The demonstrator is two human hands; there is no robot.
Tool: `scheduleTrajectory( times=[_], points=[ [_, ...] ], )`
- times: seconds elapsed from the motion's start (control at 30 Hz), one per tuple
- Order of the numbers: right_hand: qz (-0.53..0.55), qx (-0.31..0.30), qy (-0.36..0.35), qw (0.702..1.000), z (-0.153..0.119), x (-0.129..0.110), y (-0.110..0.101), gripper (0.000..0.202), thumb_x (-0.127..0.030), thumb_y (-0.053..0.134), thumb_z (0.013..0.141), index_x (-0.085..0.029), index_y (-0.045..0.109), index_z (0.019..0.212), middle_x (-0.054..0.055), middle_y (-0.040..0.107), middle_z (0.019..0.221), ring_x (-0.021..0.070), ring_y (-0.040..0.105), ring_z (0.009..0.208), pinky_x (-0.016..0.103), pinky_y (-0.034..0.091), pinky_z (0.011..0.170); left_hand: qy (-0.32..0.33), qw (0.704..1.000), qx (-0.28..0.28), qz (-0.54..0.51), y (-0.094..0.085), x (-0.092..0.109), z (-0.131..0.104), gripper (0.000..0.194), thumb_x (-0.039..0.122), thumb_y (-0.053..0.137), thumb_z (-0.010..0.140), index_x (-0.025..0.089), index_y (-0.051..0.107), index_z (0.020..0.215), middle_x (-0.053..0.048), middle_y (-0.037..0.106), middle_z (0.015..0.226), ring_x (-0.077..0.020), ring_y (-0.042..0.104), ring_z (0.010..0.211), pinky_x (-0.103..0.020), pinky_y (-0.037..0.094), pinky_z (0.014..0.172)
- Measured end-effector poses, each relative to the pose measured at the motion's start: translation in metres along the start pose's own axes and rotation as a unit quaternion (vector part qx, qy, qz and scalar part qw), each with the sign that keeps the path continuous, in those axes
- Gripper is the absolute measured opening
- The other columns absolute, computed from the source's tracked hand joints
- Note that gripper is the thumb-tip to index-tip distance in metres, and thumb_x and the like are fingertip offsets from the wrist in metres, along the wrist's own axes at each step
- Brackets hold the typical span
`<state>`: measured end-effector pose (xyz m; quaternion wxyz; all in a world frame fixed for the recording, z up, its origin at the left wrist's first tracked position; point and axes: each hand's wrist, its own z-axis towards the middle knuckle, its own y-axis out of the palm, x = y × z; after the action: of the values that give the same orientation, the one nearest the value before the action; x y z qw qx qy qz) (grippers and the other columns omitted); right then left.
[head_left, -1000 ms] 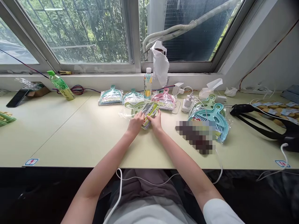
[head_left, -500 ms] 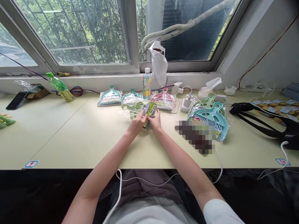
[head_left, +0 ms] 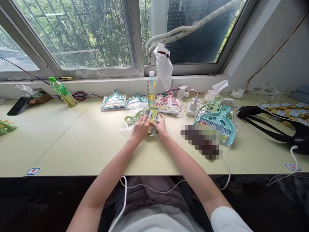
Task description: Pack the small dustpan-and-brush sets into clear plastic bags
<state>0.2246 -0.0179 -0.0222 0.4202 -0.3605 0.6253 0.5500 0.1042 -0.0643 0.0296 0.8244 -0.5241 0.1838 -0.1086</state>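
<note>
A green mini dustpan-and-brush set (head_left: 152, 116) in clear plastic wrap is between my hands, its yellow-green label facing up and its handle end pointing left. My left hand (head_left: 140, 129) is closed on its near left side, with the fingers bent over the wrap. My right hand (head_left: 159, 125) grips the right edge, its thumb lying across the label. Loose wrap spreads out at the left of the set. Just behind lie two wrapped blue dustpan sets (head_left: 114, 100) and a pink one (head_left: 168, 104).
A drink bottle with a white cap (head_left: 151, 87) stands behind my hands. Rightward are more wrapped dustpan sets (head_left: 220, 119), a pixelated dark patch (head_left: 202, 141), a power strip (head_left: 192, 108) and a black strap (head_left: 270, 129). A green bottle (head_left: 63, 91) leans at left.
The green dustpan set has turned in my hands, so its label runs closer to straight away from me. Both hands keep their grip and have shifted only slightly.
</note>
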Motion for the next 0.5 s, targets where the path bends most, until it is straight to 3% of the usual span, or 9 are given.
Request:
scheduleTrajectory(
  times=[0.07, 0.23, 0.37, 0.5],
  points=[
    [0.002, -0.003, 0.006, 1.0, 0.0009, 0.0001, -0.0002, 0.108, -0.027, 0.089, 0.051, -0.023, 0.031, 0.143, 0.001, 0.07, 0.083, 0.0255, 0.072, 0.08, 0.045, 0.059, 0.079, 0.003, 1.0, 0.004, -0.004, 0.0028, -0.001, -0.0003, 0.033, 0.014, 0.04, 0.091, 0.009, 0.064, 0.114, -0.019, 0.051, 0.14, -0.031, 0.049, 0.125, -0.037, 0.053, 0.082],
    [0.015, -0.009, 0.022, 1.0, 0.0048, 0.0017, -0.0006, 0.081, -0.025, 0.077, 0.068, -0.022, 0.036, 0.138, 0.002, 0.072, 0.086, 0.0223, 0.071, 0.076, 0.043, 0.059, 0.079, 0.004, 1.0, 0.0, 0.008, 0.0057, -0.0014, -0.0006, 0.03, 0.012, 0.04, 0.09, 0.007, 0.067, 0.104, -0.02, 0.053, 0.138, -0.0312, 0.049, 0.125, -0.038, 0.052, 0.083],
    [-0.012, -0.002, 0.028, 1.0, 0.0077, 0.0036, -0.0014, 0.072, -0.011, 0.069, 0.068, -0.022, 0.04, 0.134, -0.001, 0.071, 0.078, 0.021, 0.07, 0.073, 0.043, 0.059, 0.079, -0.014, 1.0, -0.012, 0.008, 0.0041, 0.001, -0.0012, 0.028, 0.014, 0.042, 0.09, 0.007, 0.067, 0.101, -0.02, 0.054, 0.136, -0.0324, 0.049, 0.124, -0.037, 0.053, 0.078],
    [-0.026, 0.003, 0.028, 0.999, 0.0094, 0.0053, -0.0024, 0.066, -0.008, 0.068, 0.067, -0.022, 0.045, 0.128, -0.003, 0.069, 0.073, 0.0199, 0.07, 0.07, 0.042, 0.059, 0.079, -0.061, 0.998, -0.013, -0.013, 0.005, 0.0037, -0.0016, 0.034, 0.018, 0.046, 0.09, 0.009, 0.061, 0.12, -0.02, 0.051, 0.139, -0.0309, 0.052, 0.121, -0.033, 0.055, 0.075]
  ],
)
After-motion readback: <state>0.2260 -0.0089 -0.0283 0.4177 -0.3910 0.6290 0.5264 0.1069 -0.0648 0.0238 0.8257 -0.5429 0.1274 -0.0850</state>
